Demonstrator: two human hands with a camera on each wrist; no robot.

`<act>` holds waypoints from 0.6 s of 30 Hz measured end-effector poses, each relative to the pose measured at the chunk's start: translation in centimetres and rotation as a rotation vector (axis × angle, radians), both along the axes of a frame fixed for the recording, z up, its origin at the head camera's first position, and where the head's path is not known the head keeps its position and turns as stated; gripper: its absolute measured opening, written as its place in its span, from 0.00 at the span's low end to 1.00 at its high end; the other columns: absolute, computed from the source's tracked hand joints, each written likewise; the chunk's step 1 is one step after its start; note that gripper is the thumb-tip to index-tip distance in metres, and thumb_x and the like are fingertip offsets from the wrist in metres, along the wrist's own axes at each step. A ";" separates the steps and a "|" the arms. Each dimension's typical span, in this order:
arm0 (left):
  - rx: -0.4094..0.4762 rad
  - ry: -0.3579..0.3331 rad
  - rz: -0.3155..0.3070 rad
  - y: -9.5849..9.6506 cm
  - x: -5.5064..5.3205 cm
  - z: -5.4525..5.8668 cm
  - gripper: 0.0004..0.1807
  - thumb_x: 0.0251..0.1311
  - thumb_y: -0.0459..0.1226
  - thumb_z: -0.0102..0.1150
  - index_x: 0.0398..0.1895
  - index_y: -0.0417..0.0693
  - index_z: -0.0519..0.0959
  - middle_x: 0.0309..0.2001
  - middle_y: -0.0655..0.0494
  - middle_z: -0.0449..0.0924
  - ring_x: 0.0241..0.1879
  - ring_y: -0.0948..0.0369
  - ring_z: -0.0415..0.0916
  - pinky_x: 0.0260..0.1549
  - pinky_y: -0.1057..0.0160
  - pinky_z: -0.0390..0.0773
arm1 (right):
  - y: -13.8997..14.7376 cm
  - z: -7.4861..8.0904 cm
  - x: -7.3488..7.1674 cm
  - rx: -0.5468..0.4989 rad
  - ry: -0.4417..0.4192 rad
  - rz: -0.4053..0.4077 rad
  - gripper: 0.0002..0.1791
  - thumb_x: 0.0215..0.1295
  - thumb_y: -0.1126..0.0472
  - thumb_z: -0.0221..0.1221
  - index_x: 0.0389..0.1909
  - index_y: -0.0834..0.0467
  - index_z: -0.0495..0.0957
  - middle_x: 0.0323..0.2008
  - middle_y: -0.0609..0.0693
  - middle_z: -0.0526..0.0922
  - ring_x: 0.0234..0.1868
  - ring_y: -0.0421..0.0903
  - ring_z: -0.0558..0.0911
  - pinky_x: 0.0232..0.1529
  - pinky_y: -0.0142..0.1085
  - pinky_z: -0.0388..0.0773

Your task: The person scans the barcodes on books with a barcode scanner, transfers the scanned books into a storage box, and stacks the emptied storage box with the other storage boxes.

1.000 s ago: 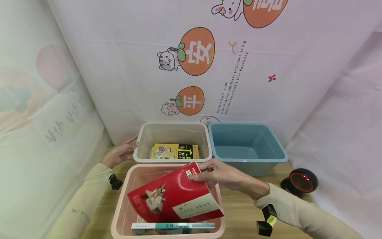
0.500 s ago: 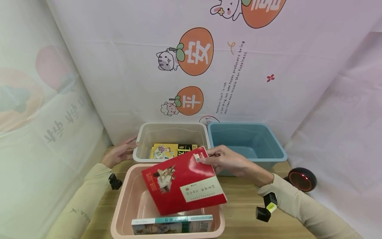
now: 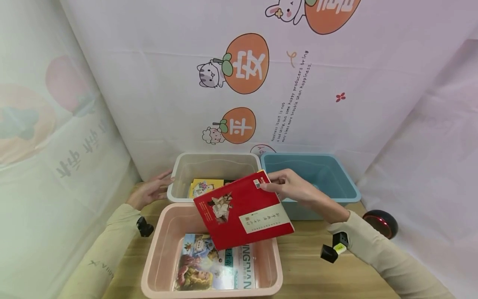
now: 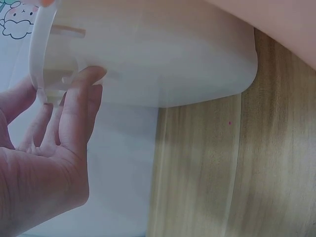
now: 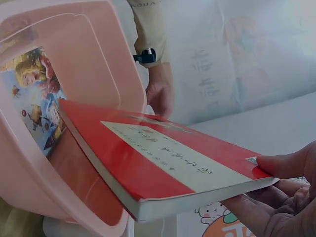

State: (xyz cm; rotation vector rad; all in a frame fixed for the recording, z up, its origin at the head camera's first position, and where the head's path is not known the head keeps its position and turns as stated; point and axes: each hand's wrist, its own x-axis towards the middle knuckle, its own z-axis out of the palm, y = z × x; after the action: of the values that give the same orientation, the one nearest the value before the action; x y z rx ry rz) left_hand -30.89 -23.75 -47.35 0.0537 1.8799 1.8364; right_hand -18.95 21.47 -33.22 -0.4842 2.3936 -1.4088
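My right hand (image 3: 293, 185) pinches a red paperback book (image 3: 235, 211) by its far right corner, thumb on the cover and fingers beneath. The book hangs tilted over the pink bin (image 3: 149, 261) and overlaps the front of the pale grey bin (image 3: 216, 156) in the head view. Inside the pink bin, another book (image 3: 196, 272) with a colourful illustrated cover lies face up. My left hand (image 3: 151, 192) holds the left side of the pale grey bin; in the left wrist view its thumb is at the rim (image 4: 40, 54) and its fingers rest against the outer wall.
A yellow book (image 3: 203, 186) lies in the pale grey bin, partly hidden by the red one. To its right stands a blue bin (image 3: 328, 174). A round black object (image 3: 384, 222) sits on the wooden table (image 3: 302, 265) at the right. A printed white cloth (image 3: 168, 104) hangs behind.
The red book has risen out of the pink bin and moved right and away from me. The illustrated book there has tipped from standing to lying flat. My left hand stays put.
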 end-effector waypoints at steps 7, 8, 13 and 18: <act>-0.005 0.004 -0.003 0.2 0.4 0.4 0.41 0.83 0.43 0.46 0.87 0.58 0.35 0.84 0.38 0.41 0.80 0.38 0.51 0.56 0.60 0.81 | 0.9 0.8 -0.4 0.031 0.018 -0.012 0.19 0.74 0.59 0.62 0.60 0.66 0.82 0.48 0.59 0.89 0.44 0.50 0.88 0.46 0.43 0.87; -0.006 0.005 -0.006 0.2 0.4 0.4 0.41 0.83 0.43 0.46 0.87 0.58 0.35 0.84 0.38 0.41 0.80 0.38 0.50 0.56 0.60 0.81 | 1.2 0.9 -0.6 0.022 0.009 -0.014 0.20 0.75 0.60 0.63 0.60 0.66 0.82 0.48 0.60 0.89 0.44 0.50 0.88 0.46 0.43 0.87; -0.024 0.017 -0.019 0.2 0.2 0.1 0.40 0.84 0.44 0.46 0.87 0.57 0.36 0.84 0.37 0.43 0.79 0.40 0.54 0.57 0.60 0.80 | 2.6 2.1 -1.3 -0.010 -0.046 -0.015 0.23 0.74 0.60 0.63 0.63 0.70 0.79 0.47 0.61 0.89 0.42 0.51 0.90 0.44 0.42 0.88; 0.015 0.002 -0.013 0.4 0.3 0.3 0.40 0.84 0.42 0.45 0.87 0.56 0.35 0.84 0.38 0.42 0.80 0.38 0.49 0.56 0.61 0.81 | 4.2 3.4 -1.8 -0.020 -0.111 -0.007 0.23 0.75 0.59 0.63 0.62 0.70 0.79 0.46 0.59 0.90 0.42 0.52 0.90 0.45 0.44 0.88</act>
State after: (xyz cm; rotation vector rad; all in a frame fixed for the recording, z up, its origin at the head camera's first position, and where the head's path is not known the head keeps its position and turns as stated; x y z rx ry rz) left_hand -30.58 -23.39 -47.07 0.0727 1.8627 1.8423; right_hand -20.77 25.70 -29.85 -0.3927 2.2978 -1.4255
